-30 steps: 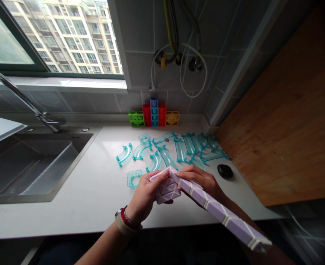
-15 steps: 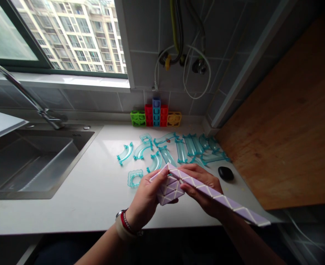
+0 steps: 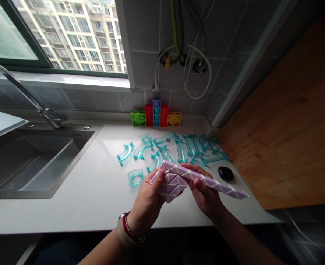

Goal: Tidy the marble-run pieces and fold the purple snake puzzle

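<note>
A purple and white snake puzzle [image 3: 174, 185] is held above the counter's front part. Its left portion is folded into a compact block of triangles, while the rest runs out as a straight bar to the right. My left hand [image 3: 149, 191] is closed on the folded block, thumb across its face. My right hand [image 3: 205, 193] grips the straight bar, with the thumb in front and fingers behind it. Some of the right fingers are hidden by the bar. Behind the puzzle lie several clear teal track pieces [image 3: 181, 151] on the white counter [image 3: 96, 206].
Coloured plastic blocks [image 3: 156, 117] stand against the tiled wall. To the right are a black computer mouse [image 3: 225, 173] and a wooden panel [image 3: 275, 140]. A sink [image 3: 73, 173] with a faucet [image 3: 50, 118] is at the left. A square teal piece [image 3: 135, 179] lies near my left hand.
The straight bar has swung upward at its far right end and now slopes less. My right thumb has shifted along the bar to the right. My left hand still holds the folded block.
</note>
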The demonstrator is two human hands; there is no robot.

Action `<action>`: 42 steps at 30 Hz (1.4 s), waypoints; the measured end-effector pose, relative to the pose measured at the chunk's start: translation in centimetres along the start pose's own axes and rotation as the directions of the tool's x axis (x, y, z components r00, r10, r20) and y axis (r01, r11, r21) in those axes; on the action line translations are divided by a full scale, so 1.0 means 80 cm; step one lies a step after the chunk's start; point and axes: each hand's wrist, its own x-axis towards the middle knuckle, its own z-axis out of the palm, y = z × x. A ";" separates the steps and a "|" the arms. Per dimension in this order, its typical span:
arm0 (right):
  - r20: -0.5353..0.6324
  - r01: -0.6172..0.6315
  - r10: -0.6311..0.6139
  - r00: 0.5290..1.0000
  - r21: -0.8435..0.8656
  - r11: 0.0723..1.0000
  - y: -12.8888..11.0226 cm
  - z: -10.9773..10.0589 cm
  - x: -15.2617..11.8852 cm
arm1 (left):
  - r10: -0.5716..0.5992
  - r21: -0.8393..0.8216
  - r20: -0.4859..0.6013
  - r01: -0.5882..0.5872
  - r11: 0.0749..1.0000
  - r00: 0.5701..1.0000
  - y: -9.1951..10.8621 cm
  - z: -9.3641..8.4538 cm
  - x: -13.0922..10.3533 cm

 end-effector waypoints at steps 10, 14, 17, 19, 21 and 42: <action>0.000 0.060 -0.060 0.998 0.080 0.995 0.003 -0.007 0.003 | 0.004 0.095 0.083 -0.012 0.995 0.997 -0.001 -0.002 -0.003; 0.067 0.234 -0.227 0.971 -0.121 0.965 -0.005 -0.007 0.003 | 0.045 0.139 0.105 -0.059 0.989 0.993 -0.007 -0.005 -0.002; 0.063 0.268 -0.260 0.964 -0.221 0.938 -0.010 -0.005 0.003 | 0.063 0.160 0.102 -0.078 0.984 0.993 -0.010 -0.007 -0.001; 0.042 0.260 -0.258 0.965 -0.260 0.930 -0.012 -0.002 0.002 | 0.065 0.171 0.092 -0.080 0.982 0.994 -0.012 -0.008 0.001; 0.017 0.247 -0.252 0.968 -0.277 0.929 -0.013 0.001 0.001 | 0.070 0.182 0.081 -0.084 0.980 0.994 -0.014 -0.008 0.002; 0.021 0.280 -0.291 0.957 -0.342 0.897 -0.016 0.006 -0.003 | -0.084 0.072 0.050 0.080 0.994 0.995 0.002 -0.008 0.001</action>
